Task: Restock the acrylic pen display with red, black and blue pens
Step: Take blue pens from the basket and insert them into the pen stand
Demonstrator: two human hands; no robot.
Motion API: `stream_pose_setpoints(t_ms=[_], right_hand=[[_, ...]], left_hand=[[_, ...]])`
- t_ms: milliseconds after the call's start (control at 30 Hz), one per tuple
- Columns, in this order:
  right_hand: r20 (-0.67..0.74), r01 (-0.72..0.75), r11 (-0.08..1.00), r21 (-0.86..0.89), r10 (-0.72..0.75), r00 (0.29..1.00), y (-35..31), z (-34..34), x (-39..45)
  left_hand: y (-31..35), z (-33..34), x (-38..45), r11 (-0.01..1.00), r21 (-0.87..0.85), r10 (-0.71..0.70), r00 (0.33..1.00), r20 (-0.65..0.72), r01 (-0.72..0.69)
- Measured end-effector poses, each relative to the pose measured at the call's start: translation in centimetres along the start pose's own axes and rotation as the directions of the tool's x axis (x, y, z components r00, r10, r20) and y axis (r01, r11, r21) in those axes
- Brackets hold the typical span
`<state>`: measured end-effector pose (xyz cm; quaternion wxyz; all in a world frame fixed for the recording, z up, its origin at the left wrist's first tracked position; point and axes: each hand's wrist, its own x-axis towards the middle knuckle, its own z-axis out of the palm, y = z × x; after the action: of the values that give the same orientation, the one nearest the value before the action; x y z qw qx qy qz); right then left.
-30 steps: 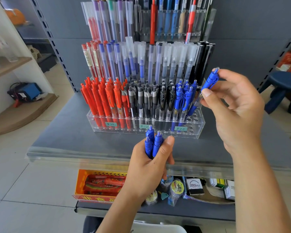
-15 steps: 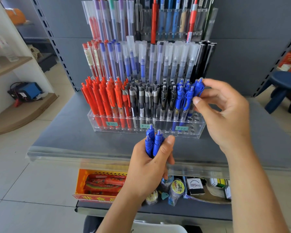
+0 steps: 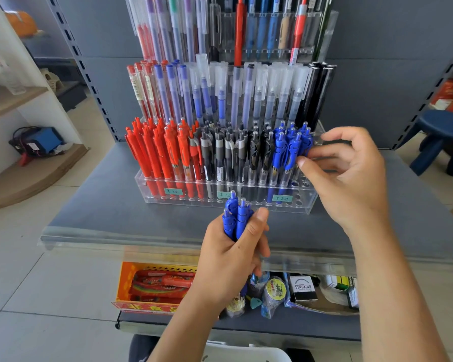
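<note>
A bundle of blue pens (image 3: 234, 218) is gripped in the left hand (image 3: 233, 259) before the acrylic display (image 3: 309, 202) on the counter (image 3: 94, 212). The right hand's (image 3: 348, 176) fingers are pinched on a blue pen (image 3: 305, 145) standing among the display's blue row.

Clear glossy acrylic pen display (image 3: 309, 202), shiny plastic blue pens (image 3: 288, 152), matt grey shelf (image 3: 94, 205), glossy floor tiles (image 3: 37, 296)

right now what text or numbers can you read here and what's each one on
"¥ 2.0": teal price tag under the red pens
"¥ 2.0": teal price tag under the blue pens
"¥ 1.": middle price tag, rest hidden by held pens
"VERSATILE": white box label, lower shelf
Orange box front: characters too blurred to read
</note>
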<state>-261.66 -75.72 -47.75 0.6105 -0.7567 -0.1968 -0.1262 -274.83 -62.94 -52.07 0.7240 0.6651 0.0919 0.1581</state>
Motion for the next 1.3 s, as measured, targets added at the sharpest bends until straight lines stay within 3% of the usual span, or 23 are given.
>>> stream_pose_setpoints(t_ms=[133, 233, 300, 400, 467, 733, 867, 1100, 1300], right_hand=[[-0.024, -0.044, 0.999, -0.016, 0.043, 0.999, -0.2, -0.7, -0.5], [-0.006, 0.03, 1.0, 0.009, -0.03, 1.0, -1.2, -1.7, -1.2], [0.163, 0.073, 0.997, 0.037, -0.078, 0.984, -2.2, -2.2, -2.0], [0.471, 0.061, 0.997, 0.053, -0.079, 0.879, -3.4, -2.2, -3.2], [0.544, 0.057, 0.997, 0.043, -0.071, 0.836, -3.6, -1.7, -3.6], [0.587, 0.05, 0.999, -0.02, -0.028, 0.809, -3.4, -0.7, -3.9], [0.591, -0.004, 0.998, 0.063, -0.034, 0.806, -3.3, -0.8, -3.5], [0.432, -0.12, 0.958, 0.261, -0.005, 0.902, -2.8, -1.1, -2.8], [0.476, -0.14, 0.957, 0.254, 0.002, 0.879, -2.9, -0.8, -3.1]], left_hand=[[0.0, -0.1, -0.1, 1.0, -0.008, 0.012, 1.0, 0.008, -0.012], [-0.2, -0.2, 0.0, 1.0, 0.004, 0.024, 1.0, 0.021, -0.024], [-0.4, -0.1, 0.0, 1.0, 0.008, 0.013, 1.0, 0.02, -0.013], [-0.8, 0.0, 0.1, 1.0, 0.023, -0.001, 1.0, 0.009, 0.0], [-0.9, 0.0, 0.0, 1.0, 0.011, 0.013, 1.0, 0.011, -0.014], [-0.6, 0.5, -0.5, 0.984, 0.144, 0.101, 0.994, 0.038, -0.106], [-0.6, 0.4, -0.5, 0.981, 0.156, 0.108, 0.993, 0.04, -0.114], [-0.5, 0.3, -0.4, 0.986, 0.15, 0.078, 0.997, -0.003, -0.077], [-0.6, 0.4, -0.4, 0.991, 0.112, 0.075, 0.997, -0.03, -0.071]])
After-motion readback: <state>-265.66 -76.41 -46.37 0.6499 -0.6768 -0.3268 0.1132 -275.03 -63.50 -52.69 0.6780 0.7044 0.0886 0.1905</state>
